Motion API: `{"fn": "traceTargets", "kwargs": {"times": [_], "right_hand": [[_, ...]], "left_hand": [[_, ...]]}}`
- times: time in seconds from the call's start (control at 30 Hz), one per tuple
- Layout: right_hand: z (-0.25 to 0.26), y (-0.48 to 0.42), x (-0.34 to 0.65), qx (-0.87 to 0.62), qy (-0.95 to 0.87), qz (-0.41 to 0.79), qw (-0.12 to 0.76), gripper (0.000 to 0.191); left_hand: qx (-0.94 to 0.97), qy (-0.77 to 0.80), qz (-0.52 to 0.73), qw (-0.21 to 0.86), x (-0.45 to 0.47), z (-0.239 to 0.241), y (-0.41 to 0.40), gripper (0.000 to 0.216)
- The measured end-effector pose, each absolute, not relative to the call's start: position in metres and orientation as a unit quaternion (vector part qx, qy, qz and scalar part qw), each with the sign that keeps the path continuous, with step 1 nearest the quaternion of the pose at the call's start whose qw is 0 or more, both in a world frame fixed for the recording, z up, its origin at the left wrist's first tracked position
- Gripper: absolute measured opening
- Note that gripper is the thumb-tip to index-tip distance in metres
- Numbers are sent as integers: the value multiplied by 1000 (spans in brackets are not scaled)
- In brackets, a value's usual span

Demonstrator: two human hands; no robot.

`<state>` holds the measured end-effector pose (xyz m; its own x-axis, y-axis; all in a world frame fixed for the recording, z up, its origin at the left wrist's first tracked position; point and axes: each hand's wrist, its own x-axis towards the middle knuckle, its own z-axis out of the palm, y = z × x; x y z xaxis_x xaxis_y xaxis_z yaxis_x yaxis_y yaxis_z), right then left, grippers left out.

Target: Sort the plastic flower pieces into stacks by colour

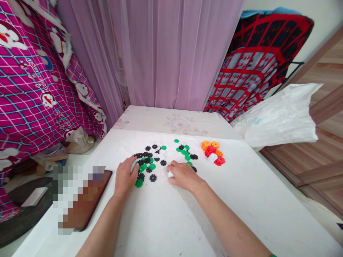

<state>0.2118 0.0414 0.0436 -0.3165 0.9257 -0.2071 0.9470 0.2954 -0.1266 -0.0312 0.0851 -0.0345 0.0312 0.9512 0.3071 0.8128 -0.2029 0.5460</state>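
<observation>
Notched plastic discs lie loose on the white table. Black discs [153, 177] and green discs [139, 183] form a heap on the left, white discs [160, 153] sit in the middle, and more green discs [184, 152] mix with black ones on the right. My left hand [125, 175] rests against the left edge of the heap, fingers stretched out and thumb apart. Between the thumb and fingers of my right hand [184, 175] is a small white disc [170, 174], held just above or on the cloth; most of it is hidden.
An orange, red and white cluster of discs [213, 153] sits to the right. At the left edge lies a brown flat case [92, 203], partly pixelated. A white plastic bag [278, 114] stands beyond the table's right side, and purple curtains [171, 53] hang behind.
</observation>
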Motion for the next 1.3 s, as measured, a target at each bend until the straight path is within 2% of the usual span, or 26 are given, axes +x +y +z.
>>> {"fn": "traceTargets", "kwargs": {"times": [0.23, 0.37, 0.43, 0.5, 0.7, 0.9, 1.2, 1.3], "right_hand": [[44, 42, 209, 582, 803, -118, 61, 33], [55, 45, 225, 599, 787, -149, -3, 32], [61, 52, 237, 622, 770, -139, -34, 23], [64, 62, 249, 654, 748, -107, -39, 23], [44, 91, 254, 681, 727, -91, -8, 26], [25, 102, 226, 728, 681, -77, -17, 32], [18, 105, 229, 746, 650, -120, -80, 24], [17, 84, 244, 727, 646, -176, -152, 18]], "left_hand": [[710, 623, 308, 115, -31, -34, 84, 43], [712, 619, 311, 113, -32, -35, 84, 43], [713, 618, 312, 114, -32, -35, 84, 42], [711, 621, 309, 116, -32, -36, 84, 42], [710, 622, 307, 118, -31, -36, 85, 42], [710, 625, 303, 116, -31, -36, 85, 41], [710, 625, 303, 117, -32, -36, 85, 42], [712, 625, 299, 115, -31, -36, 84, 42]]}}
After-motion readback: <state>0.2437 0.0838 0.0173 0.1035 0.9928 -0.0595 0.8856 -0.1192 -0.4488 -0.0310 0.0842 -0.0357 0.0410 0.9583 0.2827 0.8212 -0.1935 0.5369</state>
